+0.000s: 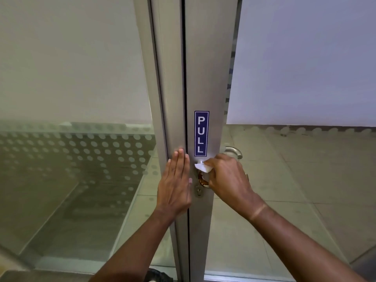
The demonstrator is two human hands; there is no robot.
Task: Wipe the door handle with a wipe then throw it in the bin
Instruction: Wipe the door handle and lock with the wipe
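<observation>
Clutched in the right hand (227, 178), a white wipe (202, 167) is pinched by curled fingers against the near door handle (203, 181), of which only a brassy-looking curve shows under the knuckles; the left hand (176, 180) holds nothing and lies flat, fingers together, across the seam between the fixed frame post and the door's metal stile (211, 78). That stile carries everything here: the blue PULL sign (201, 133) sits just above the wiping hand, the keyhole (199, 192) just below the handle near the stile's left edge, and a second lever (234, 152) shows through the glass (305, 58) on the far side. The wiping appears to be under way. To do it well, the person would likely wrap the wipe right round the lever and draw it along the full length, underside included, while the flat palm steadies the door. No bin is in view.
</observation>
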